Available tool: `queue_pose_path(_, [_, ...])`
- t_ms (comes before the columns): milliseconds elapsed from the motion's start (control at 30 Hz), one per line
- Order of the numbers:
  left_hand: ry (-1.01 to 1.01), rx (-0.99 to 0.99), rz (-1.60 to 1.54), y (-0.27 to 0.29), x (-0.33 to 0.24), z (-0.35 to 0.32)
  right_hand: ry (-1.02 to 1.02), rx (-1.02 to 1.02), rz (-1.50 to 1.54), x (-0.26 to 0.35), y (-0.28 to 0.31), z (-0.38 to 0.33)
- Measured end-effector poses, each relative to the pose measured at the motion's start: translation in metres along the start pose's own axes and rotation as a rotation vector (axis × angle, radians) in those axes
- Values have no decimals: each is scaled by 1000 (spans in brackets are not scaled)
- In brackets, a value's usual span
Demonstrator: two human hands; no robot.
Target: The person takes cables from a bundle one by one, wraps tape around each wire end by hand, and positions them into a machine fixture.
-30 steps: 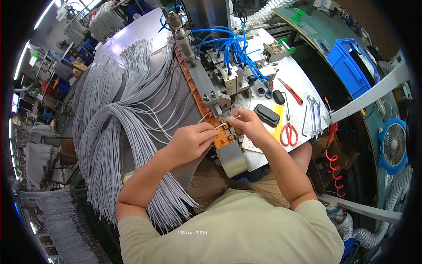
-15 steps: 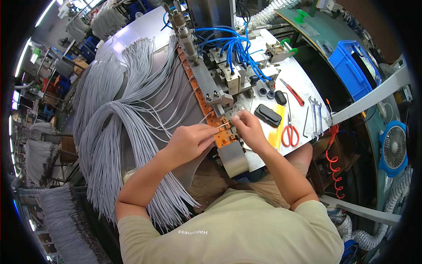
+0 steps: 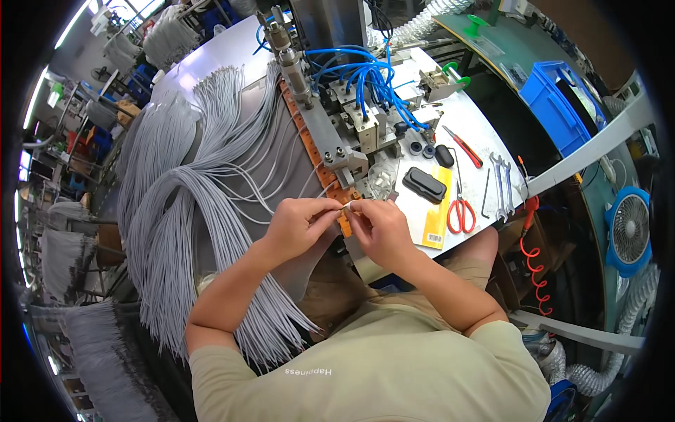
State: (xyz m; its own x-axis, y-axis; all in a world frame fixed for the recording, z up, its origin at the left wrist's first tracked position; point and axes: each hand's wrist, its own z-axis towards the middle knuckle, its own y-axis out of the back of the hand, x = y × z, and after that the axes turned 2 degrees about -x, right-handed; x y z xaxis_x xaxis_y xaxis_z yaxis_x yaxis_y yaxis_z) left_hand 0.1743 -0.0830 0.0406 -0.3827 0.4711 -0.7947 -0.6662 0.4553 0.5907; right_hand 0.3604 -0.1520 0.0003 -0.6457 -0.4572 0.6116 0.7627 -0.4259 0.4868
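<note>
My left hand (image 3: 299, 221) is closed in a pinch above the near end of an orange slotted strip (image 3: 310, 148). A grey cable (image 3: 254, 220) runs behind this hand, and its end seems to be between the fingertips. Meeting it tip to tip, my right hand (image 3: 383, 228) pinches a small white piece (image 3: 349, 205), mostly covered by the fingers. Just beyond the right hand lies a clear plastic bag (image 3: 381, 178) of small pale parts. A metal press with a long grey bar (image 3: 320, 130) stands along the strip, farther off.
A big bundle of grey cables (image 3: 204, 232) drapes over the table at left. Blue air hoses (image 3: 380, 74) loop above the machine. At right lie a black case (image 3: 424, 184), a yellow packet (image 3: 436, 221), red-handled scissors (image 3: 461, 215), wrenches (image 3: 500, 183) and a red knife (image 3: 464, 146).
My right hand has drawn back from the bag toward me and left, meeting my left fingertips. Both hands now hover together over the strip's near end, with a small white piece between them.
</note>
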Motion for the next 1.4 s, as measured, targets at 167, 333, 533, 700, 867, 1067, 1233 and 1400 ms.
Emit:
queue_pose_path(167, [-4, -57, -73, 3, -6, -1, -146, 29, 157, 9, 2, 1])
queue_pose_path(333, [33, -37, -96, 5, -6, -2, -126, 51, 133, 9, 2, 2])
queue_pose_path(533, [-13, 63, -105, 6, -5, -1, -313, 190, 278, 4, 7, 3])
queue_pose_path(700, [116, 174, -253, 9, -4, -1, -61, 200, 237, -9, 11, 1])
queue_pose_path(867, [60, 132, -279, 4, 0, -1, -69, 145, 226, -7, 9, 1])
queue_pose_path(1067, [58, 128, -295, 6, -2, -1, -241, 102, 344, -5, 0, -4])
queue_pose_path(1233, [73, 144, -287, 7, 2, -2, -153, 151, 266, -2, 5, 4])
queue_pose_path(1400, [-178, -20, 104, 13, -10, -3, -18, 73, 71, -3, 3, 9])
